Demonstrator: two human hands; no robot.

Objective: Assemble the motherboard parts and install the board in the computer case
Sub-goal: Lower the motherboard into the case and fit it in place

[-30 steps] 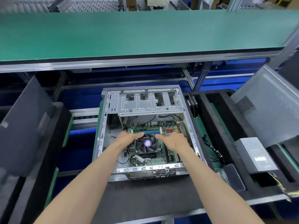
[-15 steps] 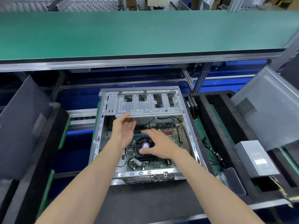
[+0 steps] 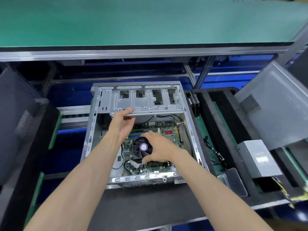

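The open silver computer case (image 3: 92,130) lies on its side on a black foam tray (image 3: 150,207). The green motherboard (image 3: 150,170) sits inside it, with a black CPU cooler fan (image 3: 141,150) at its middle and memory sticks (image 3: 141,133) just beyond. My left hand (image 3: 122,125) pinches the near edge of the metal drive cage (image 3: 150,101) at the case's far end, thumb on top. My right hand (image 3: 159,148) curls round the right side of the cooler fan, thumb at its near corner and fingers at its far edge.
A grey power supply (image 3: 260,158) with loose wires rests in the tray to the right, under a leaning grey side panel (image 3: 275,104). Black cables (image 3: 215,152) lie beside the case. A dark panel (image 3: 15,124) leans at left. A green conveyor (image 3: 150,22) runs across the back.
Both hands left the memory sticks. My left hand rose to the drive cage edge, and my right hand shifted left and closed around the cooler fan.
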